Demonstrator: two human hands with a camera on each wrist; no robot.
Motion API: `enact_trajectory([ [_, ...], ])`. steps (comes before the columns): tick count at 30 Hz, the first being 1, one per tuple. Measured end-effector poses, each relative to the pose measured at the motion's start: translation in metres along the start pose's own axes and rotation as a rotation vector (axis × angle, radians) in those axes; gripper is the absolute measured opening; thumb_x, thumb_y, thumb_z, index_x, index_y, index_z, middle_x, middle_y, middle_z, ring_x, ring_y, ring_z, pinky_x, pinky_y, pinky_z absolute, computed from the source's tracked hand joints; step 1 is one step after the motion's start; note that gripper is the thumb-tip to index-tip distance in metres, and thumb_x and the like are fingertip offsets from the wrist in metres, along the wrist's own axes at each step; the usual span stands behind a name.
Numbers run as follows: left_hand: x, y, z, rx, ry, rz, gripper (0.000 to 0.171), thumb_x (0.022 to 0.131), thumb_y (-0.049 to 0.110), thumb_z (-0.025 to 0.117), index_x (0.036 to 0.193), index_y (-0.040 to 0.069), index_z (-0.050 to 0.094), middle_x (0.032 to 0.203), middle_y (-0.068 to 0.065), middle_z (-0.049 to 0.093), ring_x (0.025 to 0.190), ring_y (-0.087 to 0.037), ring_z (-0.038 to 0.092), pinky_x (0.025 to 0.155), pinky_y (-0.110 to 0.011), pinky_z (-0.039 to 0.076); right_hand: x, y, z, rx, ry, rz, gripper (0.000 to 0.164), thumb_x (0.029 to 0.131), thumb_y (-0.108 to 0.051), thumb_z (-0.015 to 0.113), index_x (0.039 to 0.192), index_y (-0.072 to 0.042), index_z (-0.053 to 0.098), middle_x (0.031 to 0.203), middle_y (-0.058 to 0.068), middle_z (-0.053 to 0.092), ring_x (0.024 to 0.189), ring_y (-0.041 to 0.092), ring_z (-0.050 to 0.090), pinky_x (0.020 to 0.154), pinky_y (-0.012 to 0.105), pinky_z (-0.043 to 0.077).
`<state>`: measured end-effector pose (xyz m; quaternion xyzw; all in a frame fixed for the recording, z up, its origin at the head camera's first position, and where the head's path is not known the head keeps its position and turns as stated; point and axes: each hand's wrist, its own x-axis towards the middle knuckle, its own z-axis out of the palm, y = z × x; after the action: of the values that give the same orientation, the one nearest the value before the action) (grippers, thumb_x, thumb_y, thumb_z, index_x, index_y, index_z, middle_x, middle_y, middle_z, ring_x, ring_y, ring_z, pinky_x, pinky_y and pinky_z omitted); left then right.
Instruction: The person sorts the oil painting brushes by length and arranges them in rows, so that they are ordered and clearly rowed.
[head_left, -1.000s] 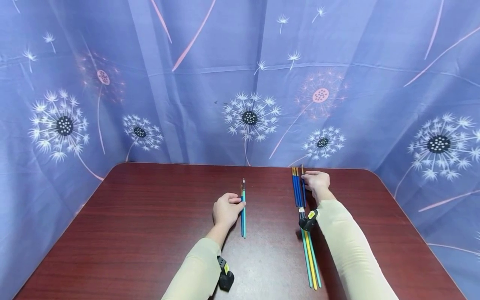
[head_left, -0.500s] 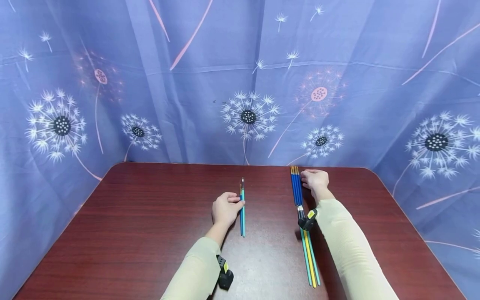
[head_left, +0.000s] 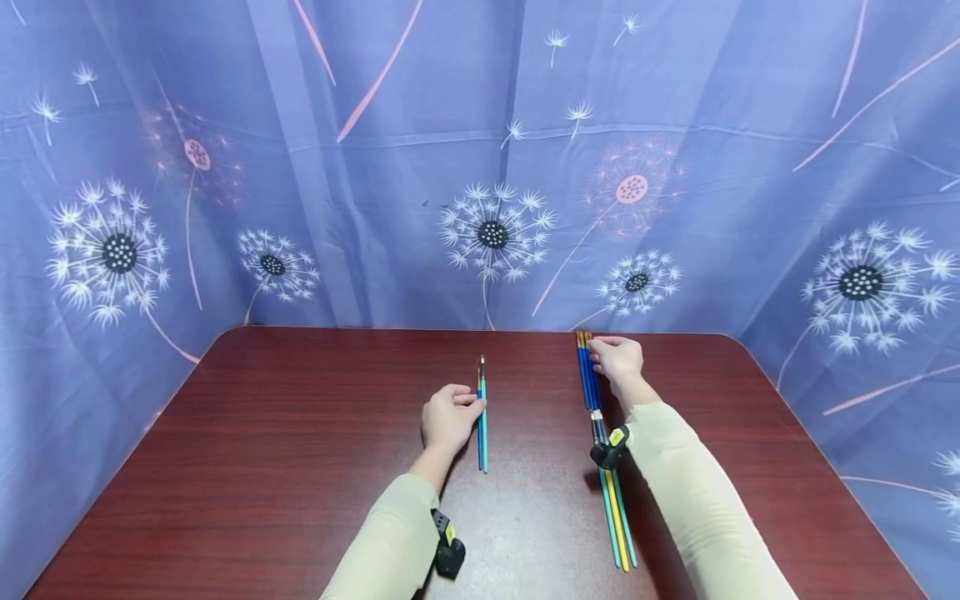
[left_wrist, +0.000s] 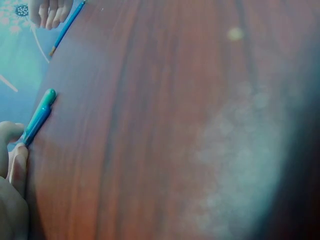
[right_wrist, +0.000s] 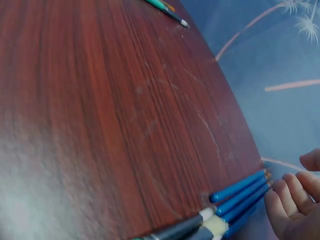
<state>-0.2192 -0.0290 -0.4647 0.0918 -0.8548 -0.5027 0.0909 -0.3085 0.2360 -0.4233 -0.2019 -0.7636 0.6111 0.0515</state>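
Note:
My left hand (head_left: 447,421) pinches two slim paintbrushes, one with a teal handle (head_left: 484,433) and one blue (head_left: 479,446), bristles pointing to the far edge. In the left wrist view their handle ends (left_wrist: 42,115) stick out past the finger and thumb. At the table's far edge, several blue paintbrushes (head_left: 587,375) lie side by side. My right hand (head_left: 619,360) is at their bristle ends, loosely curled fingers (right_wrist: 295,200) against the row's side and thumb apart in the right wrist view. Below them lie teal and yellow-handled brushes (head_left: 617,517), partly hidden by the wrist camera.
The dark red wooden table (head_left: 262,433) has rounded far corners. A blue curtain (head_left: 375,208) with dandelion prints hangs right behind its far edge. Black wrist cameras (head_left: 448,557) sit under both sleeves. Pale bristle tips (right_wrist: 215,225) touch the blue handle ends.
The outermost blue paintbrush, apart from its row a second ago, now lies against the others. My right hand has shifted slightly left onto the row's side. The left hand stays put.

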Motion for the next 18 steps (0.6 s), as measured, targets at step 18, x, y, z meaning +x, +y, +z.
enact_trajectory([
  [18, -0.001, 0.002, -0.002, 0.0, 0.005, 0.005, 0.028, 0.076, 0.021, 0.074, 0.102, 0.011, 0.069, 0.089, 0.004, 0.075, 0.079, -0.01, 0.072, 0.076, -0.032, 0.053, -0.025, -0.011, 0.04, -0.045, -0.162, -0.05, 0.034, 0.088, -0.013, 0.06, 0.116, 0.005, 0.063, 0.108, 0.018, 0.069, 0.081, 0.015, 0.068, 0.071, 0.032, 0.058],
])
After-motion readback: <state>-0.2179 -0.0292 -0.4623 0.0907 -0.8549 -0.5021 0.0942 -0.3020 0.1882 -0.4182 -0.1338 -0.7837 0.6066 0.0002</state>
